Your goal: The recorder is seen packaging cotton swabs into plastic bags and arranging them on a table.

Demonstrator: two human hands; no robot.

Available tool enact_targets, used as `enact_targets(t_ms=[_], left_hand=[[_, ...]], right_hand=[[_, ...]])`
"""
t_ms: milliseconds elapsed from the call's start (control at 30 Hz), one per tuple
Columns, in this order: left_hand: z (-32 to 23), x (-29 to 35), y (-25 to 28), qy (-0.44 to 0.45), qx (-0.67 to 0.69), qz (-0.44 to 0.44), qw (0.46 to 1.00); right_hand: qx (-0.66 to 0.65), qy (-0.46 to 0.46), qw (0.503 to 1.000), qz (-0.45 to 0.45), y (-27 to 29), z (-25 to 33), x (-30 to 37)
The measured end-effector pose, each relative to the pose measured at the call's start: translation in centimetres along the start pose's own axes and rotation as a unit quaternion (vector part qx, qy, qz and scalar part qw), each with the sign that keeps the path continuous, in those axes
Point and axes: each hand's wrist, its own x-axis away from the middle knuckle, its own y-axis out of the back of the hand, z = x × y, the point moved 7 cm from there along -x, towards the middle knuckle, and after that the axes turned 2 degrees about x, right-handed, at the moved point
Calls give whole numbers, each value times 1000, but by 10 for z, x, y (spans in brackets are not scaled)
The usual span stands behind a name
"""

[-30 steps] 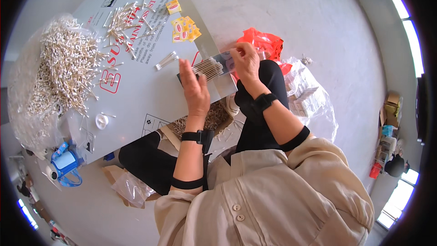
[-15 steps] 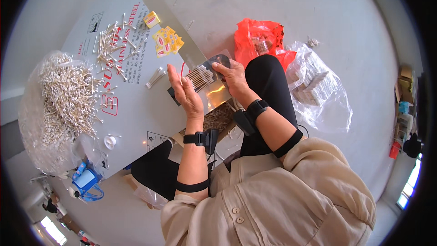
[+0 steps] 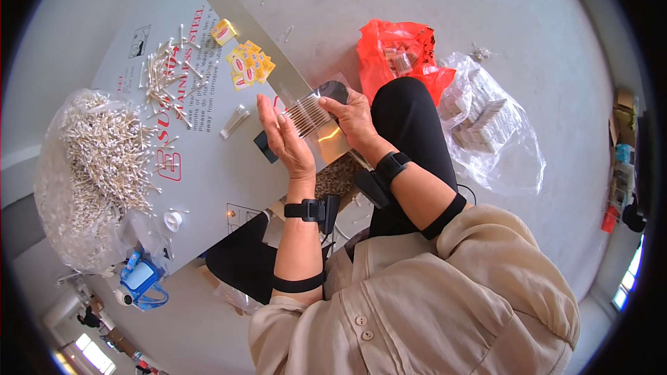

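A row of cotton swabs [image 3: 308, 117] lies side by side on a shiny metal-looking plate [image 3: 332, 147] above the table edge. My right hand [image 3: 356, 122] grips the plate from the right, its thumb at the swabs' right ends. My left hand [image 3: 287, 144] is at their left ends, thumb bent over them and fingers stretched upward. A dark block [image 3: 265, 146] shows beside the left hand; I cannot tell whether it belongs to the plate. To the left, a few swabs [image 3: 235, 121] lie bundled on the table.
On the table [image 3: 201, 194] are a big clear bag of swabs [image 3: 104, 160], a loose swab pile [image 3: 167, 80], yellow cards [image 3: 249, 64], a small yellow box [image 3: 224, 31], and a white round cap [image 3: 172, 221]. A red bag [image 3: 396, 55] and a clear bag of white packs [image 3: 486, 125] lie beyond my knee.
My right thumb has slid slightly left along the swabs' ends. Both hands keep hold of the row and plate, and the whole view has shifted a little.
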Motion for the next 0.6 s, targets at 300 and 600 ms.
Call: enact_targets(t_ms=[300,600], left_hand=[[-4,28,-2,-48,-571,148,806],[-28,-19,26,-176,-491,43,852]], right_hand=[[6,-28,999,-18,3,-5,-5],[-42,-37,998,-14,4,-3,1]])
